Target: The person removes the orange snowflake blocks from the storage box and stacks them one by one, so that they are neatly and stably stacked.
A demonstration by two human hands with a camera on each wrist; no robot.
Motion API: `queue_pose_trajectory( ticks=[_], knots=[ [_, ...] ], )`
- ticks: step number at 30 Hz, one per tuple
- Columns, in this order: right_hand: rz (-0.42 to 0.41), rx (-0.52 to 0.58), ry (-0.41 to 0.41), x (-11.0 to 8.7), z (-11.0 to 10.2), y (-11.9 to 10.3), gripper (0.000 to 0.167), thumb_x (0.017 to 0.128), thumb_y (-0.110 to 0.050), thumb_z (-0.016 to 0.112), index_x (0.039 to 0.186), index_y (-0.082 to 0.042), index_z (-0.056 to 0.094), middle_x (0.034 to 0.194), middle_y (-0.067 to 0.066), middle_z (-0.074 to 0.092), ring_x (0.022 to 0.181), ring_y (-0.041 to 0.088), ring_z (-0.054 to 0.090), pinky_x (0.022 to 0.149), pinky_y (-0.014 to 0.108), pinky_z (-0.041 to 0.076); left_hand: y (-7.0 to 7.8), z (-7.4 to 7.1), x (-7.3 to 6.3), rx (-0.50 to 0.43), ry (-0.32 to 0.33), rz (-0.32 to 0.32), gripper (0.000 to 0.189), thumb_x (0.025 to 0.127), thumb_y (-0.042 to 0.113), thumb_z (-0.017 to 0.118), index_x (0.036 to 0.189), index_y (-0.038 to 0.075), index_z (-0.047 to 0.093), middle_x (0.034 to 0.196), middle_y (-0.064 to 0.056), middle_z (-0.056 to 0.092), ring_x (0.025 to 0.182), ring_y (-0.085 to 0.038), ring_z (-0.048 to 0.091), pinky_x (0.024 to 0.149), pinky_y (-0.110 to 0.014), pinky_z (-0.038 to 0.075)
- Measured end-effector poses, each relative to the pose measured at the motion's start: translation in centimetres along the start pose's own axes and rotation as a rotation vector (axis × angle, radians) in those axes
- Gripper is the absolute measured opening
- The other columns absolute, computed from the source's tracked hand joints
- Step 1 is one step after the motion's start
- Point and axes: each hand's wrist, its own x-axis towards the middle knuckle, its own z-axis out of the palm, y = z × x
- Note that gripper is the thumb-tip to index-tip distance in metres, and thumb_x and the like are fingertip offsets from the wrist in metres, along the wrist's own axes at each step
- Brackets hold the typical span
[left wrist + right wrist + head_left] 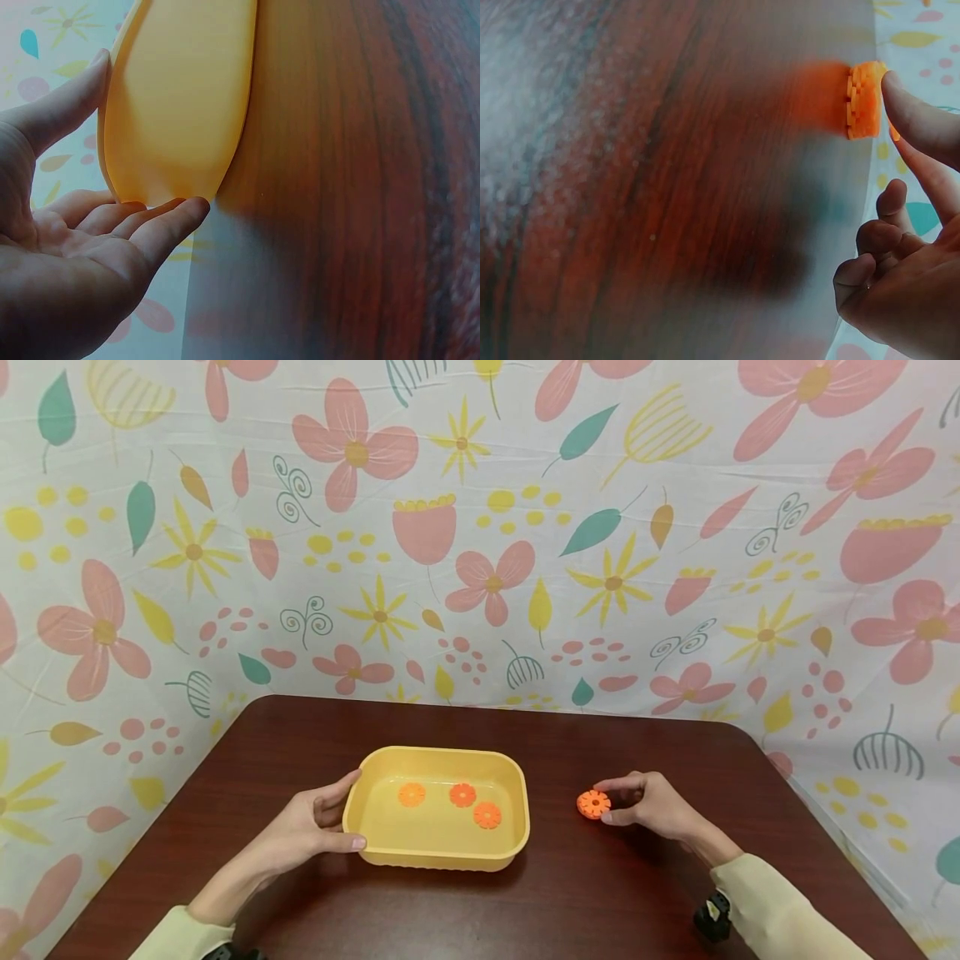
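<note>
A yellow plastic tub (431, 856) stands on the table with three notched discs inside: a lighter orange disc (411, 795), a red-orange disc (462, 795) and another orange disc (487, 816). My left hand (303, 827) grips its left end, thumb over the near corner and fingers along the outer wall; the wall (180, 90) fills the top of the left wrist view. To the right of the tub, my right hand (656, 806) pinches a small stack of orange notched discs (593, 804) between thumb and forefinger. Side-on in the right wrist view, the stack (863, 101) shows several layers.
The dark red-brown wooden table (465, 910) has rounded far corners. Behind and beside it hangs a white cloth (480, 527) printed with flowers and leaves. A black wrist strap (712, 917) sits over the right sleeve.
</note>
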Motion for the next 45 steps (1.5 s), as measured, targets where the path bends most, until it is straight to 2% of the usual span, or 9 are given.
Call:
queue_pose_trajectory(
  ticks=[24, 36, 45],
  knots=[
    [0.011, -0.014, -0.012, -0.2, 0.1, -0.4, 0.047, 0.081, -0.011, 0.092, 0.125, -0.001, 0.077, 0.089, 0.012, 0.056, 0.083, 0.026, 0.045, 0.062, 0.029, 0.037, 0.2, 0.1, 0.0, 0.006, -0.006, 0.000, 0.102, 0.089, 0.002, 0.084, 0.166, -0.003, 0.018, 0.168, -0.027, 0.023, 0.145, -0.048, 0.039, 0.100, -0.032, 0.054],
    [-0.007, -0.021, -0.016, -0.2, -0.1, -1.1, 0.046, 0.082, -0.010, 0.091, 0.124, 0.000, 0.077, 0.101, 0.013, 0.064, 0.090, 0.029, 0.047, 0.065, 0.031, 0.039, 0.1, 0.1, 0.0, -0.008, -0.008, 0.005, 0.104, 0.088, 0.002, 0.085, 0.166, -0.005, 0.017, 0.168, -0.027, 0.021, 0.144, -0.049, 0.040, 0.099, -0.032, 0.055],
    [-0.056, -0.056, -0.006, 0.3, 0.1, -2.7, 0.038, 0.084, -0.014, 0.090, 0.119, -0.004, 0.079, 0.103, 0.010, 0.068, 0.092, 0.028, 0.051, 0.070, 0.031, 0.045, 0.0, 0.0, 0.0, -0.005, -0.006, 0.005, 0.104, 0.088, 0.003, 0.085, 0.166, -0.004, 0.017, 0.168, -0.027, 0.020, 0.144, -0.048, 0.040, 0.099, -0.032, 0.055]
  ],
)
